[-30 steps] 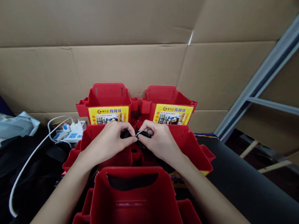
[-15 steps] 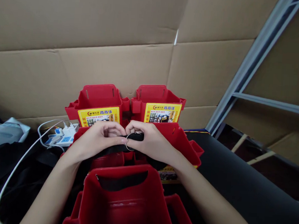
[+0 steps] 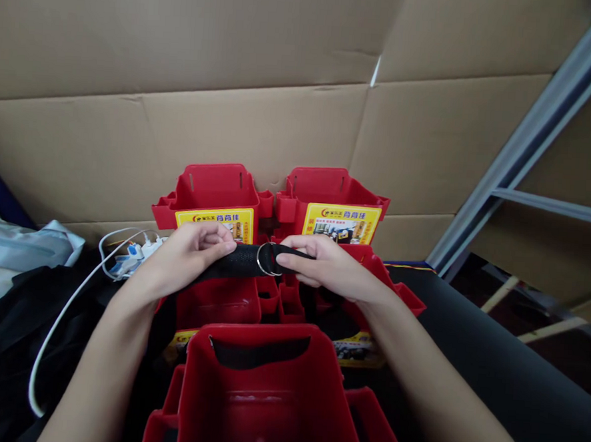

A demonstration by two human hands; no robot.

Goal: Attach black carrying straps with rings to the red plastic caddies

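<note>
Head view: the black strap (image 3: 237,261) spans between both hands, beyond the front red bin (image 3: 265,396) — left hand (image 3: 186,257) pinching its flat band, right hand (image 3: 330,266) its end beside the metal rings (image 3: 258,260); it looks light, soft, pliable — best pinched flat near the harder, likely slippery rings

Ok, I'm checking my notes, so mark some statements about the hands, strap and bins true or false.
1. The left hand and right hand hold the black strap. True.
2. The front bin and rear bins are red. True.
3. The front bin is farther away than the rear bins. False: it is nearer.
4. A metal ring shows on the black strap. True.
5. Nothing stands behind the rear bins. False: cardboard does.
</note>
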